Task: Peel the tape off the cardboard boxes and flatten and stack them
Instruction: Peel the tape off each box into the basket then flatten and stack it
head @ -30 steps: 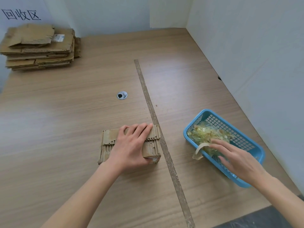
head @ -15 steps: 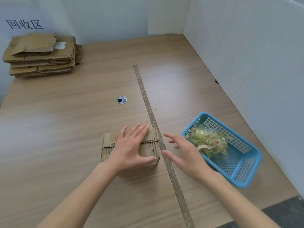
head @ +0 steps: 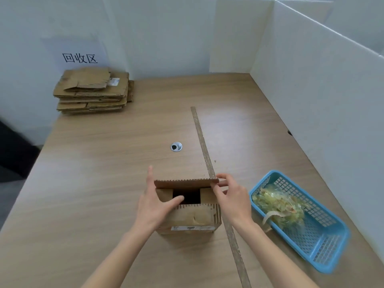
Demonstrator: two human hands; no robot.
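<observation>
A small brown cardboard box (head: 193, 217) stands upright near the table's front, its top flaps open and its dark inside showing. My left hand (head: 155, 201) holds the box's left side, thumb lying on the inner left flap at the opening and fingers reaching behind the far flap. My right hand (head: 230, 197) pinches the right end of the raised far flap (head: 186, 182). A stack of flattened cardboard boxes (head: 93, 90) lies at the far left corner under a paper sign.
A blue plastic basket (head: 324, 238) with a wad of peeled tape (head: 278, 206) sits to the right of the box. A thin strip (head: 202, 142) runs along the wooden table (head: 104, 163), beside a round cable hole (head: 176, 146). White partition walls close off the back and right.
My right hand left the basket and came to the box. The box, lying flat-topped under my left hand before, now stands with its top flaps lifted open. The view tilted up.
</observation>
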